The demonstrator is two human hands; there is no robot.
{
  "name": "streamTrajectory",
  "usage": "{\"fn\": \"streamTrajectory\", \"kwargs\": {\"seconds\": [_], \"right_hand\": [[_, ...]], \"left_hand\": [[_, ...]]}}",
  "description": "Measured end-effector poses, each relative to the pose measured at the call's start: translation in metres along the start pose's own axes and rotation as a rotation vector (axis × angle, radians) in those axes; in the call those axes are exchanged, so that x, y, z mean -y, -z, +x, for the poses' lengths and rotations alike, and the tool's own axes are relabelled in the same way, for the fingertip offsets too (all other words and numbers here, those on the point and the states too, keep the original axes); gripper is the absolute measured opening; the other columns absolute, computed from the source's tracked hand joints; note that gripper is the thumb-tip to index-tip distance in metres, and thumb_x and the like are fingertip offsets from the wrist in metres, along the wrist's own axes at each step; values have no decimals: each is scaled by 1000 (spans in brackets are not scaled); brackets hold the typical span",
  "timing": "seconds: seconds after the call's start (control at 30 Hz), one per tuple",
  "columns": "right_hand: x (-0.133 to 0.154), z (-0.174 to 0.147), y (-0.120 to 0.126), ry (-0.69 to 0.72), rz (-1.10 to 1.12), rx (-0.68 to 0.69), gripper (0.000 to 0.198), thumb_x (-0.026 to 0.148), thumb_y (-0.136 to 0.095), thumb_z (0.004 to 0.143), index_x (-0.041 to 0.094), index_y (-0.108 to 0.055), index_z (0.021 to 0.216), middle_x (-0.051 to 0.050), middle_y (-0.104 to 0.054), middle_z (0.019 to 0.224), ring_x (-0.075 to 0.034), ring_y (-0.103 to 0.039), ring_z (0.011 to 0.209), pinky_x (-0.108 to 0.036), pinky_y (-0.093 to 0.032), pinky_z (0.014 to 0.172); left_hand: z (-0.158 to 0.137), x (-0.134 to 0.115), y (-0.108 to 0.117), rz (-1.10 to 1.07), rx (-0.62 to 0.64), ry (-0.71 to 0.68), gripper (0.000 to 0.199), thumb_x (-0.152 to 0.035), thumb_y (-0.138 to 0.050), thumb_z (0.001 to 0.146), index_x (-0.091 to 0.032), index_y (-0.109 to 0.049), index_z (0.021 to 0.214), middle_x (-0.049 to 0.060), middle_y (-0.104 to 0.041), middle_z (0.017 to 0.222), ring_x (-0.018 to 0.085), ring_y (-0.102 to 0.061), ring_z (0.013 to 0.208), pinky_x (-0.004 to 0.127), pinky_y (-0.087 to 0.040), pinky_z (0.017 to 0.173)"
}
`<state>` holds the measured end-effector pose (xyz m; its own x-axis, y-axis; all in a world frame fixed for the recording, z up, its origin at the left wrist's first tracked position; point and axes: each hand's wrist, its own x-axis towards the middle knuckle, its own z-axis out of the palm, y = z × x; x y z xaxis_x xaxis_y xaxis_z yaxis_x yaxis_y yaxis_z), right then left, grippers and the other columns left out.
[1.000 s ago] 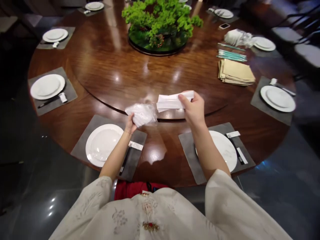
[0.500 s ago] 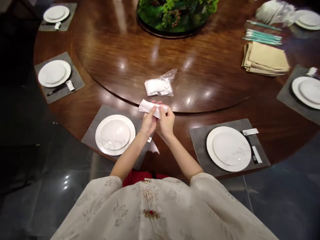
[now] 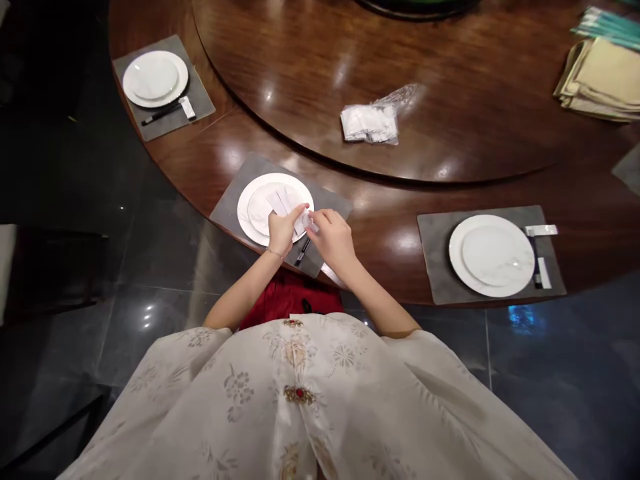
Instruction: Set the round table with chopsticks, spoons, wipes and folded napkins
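Over the near-left place setting, my left hand [image 3: 281, 231] is closed round a few folded white paper slips [image 3: 286, 202], thumb on top. My right hand [image 3: 333, 239] pinches the right end of the slips with its fingertips. Below them lies a small marbled plate [image 3: 257, 210] on a larger white plate [image 3: 243, 217], partly covered by the slips and my left hand. Black chopsticks [image 3: 302, 253] show between my wrists on the grey placemat [image 3: 227, 207]; their upper part is hidden.
On the wooden turntable [image 3: 300, 80] lies a clear bag of white packets [image 3: 370, 123]. Folded tan cloths [image 3: 605, 77] and teal-wrapped sticks [image 3: 607, 27] lie at the far right. Other settings have plates [image 3: 493, 257] and chopsticks with white paper pieces [image 3: 541, 230].
Both hands have come from near the turntable's edge to over the near-left plates, bringing the paper slips. My right hand has shifted to the slips' right end. The view has tilted down and left.
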<state>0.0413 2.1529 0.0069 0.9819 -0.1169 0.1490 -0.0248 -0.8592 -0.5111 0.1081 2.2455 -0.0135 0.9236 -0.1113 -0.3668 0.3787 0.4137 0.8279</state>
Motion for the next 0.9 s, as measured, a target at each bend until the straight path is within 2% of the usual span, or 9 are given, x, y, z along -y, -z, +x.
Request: {"fn": "streamTrajectory", "kwargs": {"seconds": [0.1,0.2,0.3,0.37,0.47,0.53,0.63,0.73,0.9], "right_hand": [[20,-12,-14,-11,-50,99,23,16,-50,82,16,-61,102,-12,-61,96,-24,-55,92,-32,-44,79],[27,-23,-24,-127,48,95,18,18,-53,79,16,-62,95,-10,-65,90,-21,-59,83,-29,-44,74],[25,-33,-30,-336,322,43,14,24,-58,75,17,-63,86,-4,-67,77,-16,-61,70,-26,-46,69],[20,-40,-35,-469,541,31,17,28,-61,71,16,-63,84,-1,-66,66,-13,-60,62,-24,-47,63],[6,-53,-51,-606,798,3,25,32,-65,67,14,-63,84,-1,-63,60,-12,-58,55,-22,-45,53],[-8,-63,-70,-689,882,-35,28,32,-67,65,13,-62,85,-2,-64,61,-12,-59,56,-20,-44,49],[-34,-77,-107,-899,860,-31,21,25,-68,65,12,-61,81,-2,-64,61,-11,-61,56,-17,-43,46],[-53,-89,-143,-1118,732,22,10,15,-65,69,12,-60,78,-1,-63,60,-9,-61,54,-14,-41,44],[-63,-97,-175,-1178,639,77,3,13,-62,73,13,-60,74,0,-64,62,-8,-61,52,-14,-43,46]], "left_hand": [[-7,1,27,-19,16,48,32,-20,-76,60,-9,-65,89,8,-71,82,22,-67,83,34,-52,79],[-17,-2,48,-30,88,139,34,-21,-76,61,-11,-62,89,7,-71,83,21,-68,80,33,-53,77],[-26,-9,66,3,162,236,38,-25,-78,62,-14,-58,92,8,-70,86,20,-68,78,32,-54,74],[-28,-13,79,39,180,245,38,-27,-78,63,-15,-57,92,7,-70,87,19,-68,75,30,-54,72],[-29,-14,99,96,173,223,36,-29,-77,64,-15,-56,90,3,-66,74,14,-65,61,26,-53,66],[-30,-13,112,120,177,218,33,-32,-74,68,-15,-56,89,0,-62,66,10,-60,51,22,-52,60],[-35,-11,132,136,184,252,28,-37,-64,78,-14,-55,90,0,-62,65,8,-57,49,20,-51,54],[-43,-9,149,196,201,302,24,-32,-58,81,-12,-56,93,5,-67,77,10,-60,56,20,-52,56],[-53,-9,169,265,240,346,35,-27,-66,74,-9,-58,103,13,-70,96,15,-66,67,24,-55,59]]}}
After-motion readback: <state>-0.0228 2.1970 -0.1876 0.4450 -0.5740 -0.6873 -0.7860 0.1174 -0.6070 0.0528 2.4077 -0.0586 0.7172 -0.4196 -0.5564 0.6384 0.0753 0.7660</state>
